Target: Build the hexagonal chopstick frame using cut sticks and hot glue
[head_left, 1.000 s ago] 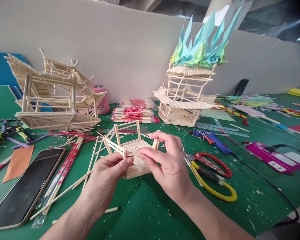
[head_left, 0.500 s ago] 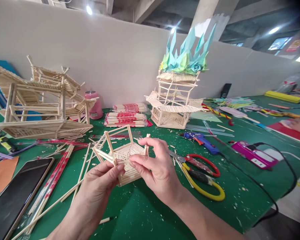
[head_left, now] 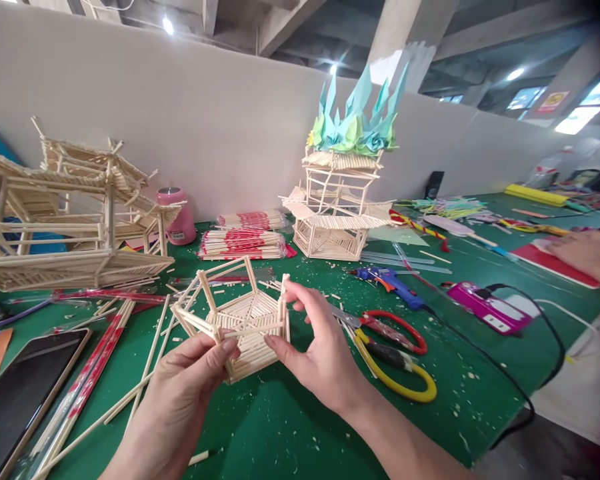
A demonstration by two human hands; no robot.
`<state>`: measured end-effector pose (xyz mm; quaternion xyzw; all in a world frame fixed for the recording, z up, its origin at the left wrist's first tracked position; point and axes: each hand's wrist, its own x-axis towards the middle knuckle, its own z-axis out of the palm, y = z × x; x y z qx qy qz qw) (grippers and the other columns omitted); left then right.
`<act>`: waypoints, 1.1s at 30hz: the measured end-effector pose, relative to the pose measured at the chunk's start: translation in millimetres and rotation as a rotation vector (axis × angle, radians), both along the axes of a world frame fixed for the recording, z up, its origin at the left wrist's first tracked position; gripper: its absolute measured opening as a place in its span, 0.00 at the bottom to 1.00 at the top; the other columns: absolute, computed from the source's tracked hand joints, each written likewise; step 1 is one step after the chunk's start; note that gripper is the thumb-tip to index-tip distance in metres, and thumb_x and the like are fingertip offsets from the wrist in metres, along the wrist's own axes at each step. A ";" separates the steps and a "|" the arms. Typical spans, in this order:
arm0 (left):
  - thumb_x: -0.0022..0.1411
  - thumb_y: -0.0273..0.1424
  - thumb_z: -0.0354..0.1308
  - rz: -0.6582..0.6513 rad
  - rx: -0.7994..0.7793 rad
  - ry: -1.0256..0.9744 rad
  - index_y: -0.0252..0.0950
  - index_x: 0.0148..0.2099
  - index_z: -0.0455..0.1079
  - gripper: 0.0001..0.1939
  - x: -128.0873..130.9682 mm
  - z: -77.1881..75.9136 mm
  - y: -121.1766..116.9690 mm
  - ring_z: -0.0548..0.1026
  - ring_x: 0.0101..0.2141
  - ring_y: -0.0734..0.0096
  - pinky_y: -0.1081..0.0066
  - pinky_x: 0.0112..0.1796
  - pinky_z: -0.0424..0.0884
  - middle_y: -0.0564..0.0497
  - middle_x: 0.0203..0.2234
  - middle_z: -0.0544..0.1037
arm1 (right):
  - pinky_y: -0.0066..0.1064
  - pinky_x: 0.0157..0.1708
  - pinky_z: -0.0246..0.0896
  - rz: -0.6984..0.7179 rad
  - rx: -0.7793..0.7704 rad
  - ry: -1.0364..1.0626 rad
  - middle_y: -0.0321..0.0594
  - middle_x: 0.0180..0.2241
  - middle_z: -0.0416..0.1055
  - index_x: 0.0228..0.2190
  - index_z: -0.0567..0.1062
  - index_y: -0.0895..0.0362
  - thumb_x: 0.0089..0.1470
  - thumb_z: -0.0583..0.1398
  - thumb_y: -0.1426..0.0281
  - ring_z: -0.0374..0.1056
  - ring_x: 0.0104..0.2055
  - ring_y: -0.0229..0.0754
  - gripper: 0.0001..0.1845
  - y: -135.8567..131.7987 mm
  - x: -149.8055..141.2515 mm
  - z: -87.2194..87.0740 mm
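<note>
A small frame of pale wooden sticks (head_left: 253, 350), with a slatted base and short corner posts, is between my hands above the table. My left hand (head_left: 195, 373) pinches its front left corner, thumb on the near side. A thin crosspiece stick (head_left: 255, 329) spans the front between two posts. My right hand (head_left: 320, 347) is at the right corner, index finger by the post top and thumb lower at the front side; its other fingers are partly hidden. Scissors (head_left: 395, 360) with red and yellow handles lie just right of it.
A stick house (head_left: 105, 220) stands left, a taller stick tower (head_left: 337, 220) with blue paper points behind. Wrapped stick bundles (head_left: 243, 243), a blue glue gun (head_left: 393, 283), a purple power strip (head_left: 490, 307) and a phone (head_left: 25, 393) lie around. Another person's hand (head_left: 585, 253) is far right.
My right thumb and index finger have spread from the crosspiece's middle toward the right post. My left hand keeps its pinch. The view has turned slightly right.
</note>
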<state>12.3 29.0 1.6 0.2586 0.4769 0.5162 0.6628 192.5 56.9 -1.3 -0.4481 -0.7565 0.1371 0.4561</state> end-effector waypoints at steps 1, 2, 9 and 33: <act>0.42 0.34 0.69 0.005 -0.003 0.005 0.35 0.28 0.76 0.10 -0.4 -0.3 0.3 0.71 0.29 0.75 0.79 0.30 0.68 0.52 0.27 0.77 | 0.39 0.41 0.64 0.006 -0.044 0.010 0.44 0.42 0.67 0.51 0.62 0.55 0.48 0.62 0.71 0.64 0.42 0.46 0.28 0.2 1.4 -0.5; 0.42 0.34 0.69 0.007 -0.005 0.015 0.35 0.28 0.77 0.10 -0.6 -0.5 0.6 0.71 0.29 0.75 0.78 0.30 0.68 0.52 0.27 0.77 | 0.38 0.39 0.64 0.019 -0.088 0.029 0.43 0.41 0.68 0.49 0.64 0.55 0.48 0.62 0.69 0.64 0.41 0.45 0.25 0.6 2.6 -0.4; 0.40 0.37 0.70 0.023 -0.012 0.049 0.34 0.28 0.76 0.13 3.1 1.2 -0.3 0.71 0.31 0.72 0.77 0.31 0.68 0.51 0.26 0.77 | 0.33 0.36 0.61 0.138 -0.290 0.192 0.39 0.36 0.71 0.34 0.74 0.55 0.51 0.60 0.64 0.65 0.37 0.42 0.09 6.1 2.0 3.6; 0.39 0.39 0.68 0.071 -0.006 0.372 0.37 0.29 0.78 0.14 9.3 -4.1 -14.0 0.73 0.30 0.72 0.78 0.28 0.66 0.51 0.28 0.80 | 0.29 0.31 0.57 0.216 -0.349 0.399 0.33 0.26 0.70 0.29 0.74 0.55 0.52 0.59 0.68 0.63 0.29 0.36 0.04 0.9 -9.3 -3.9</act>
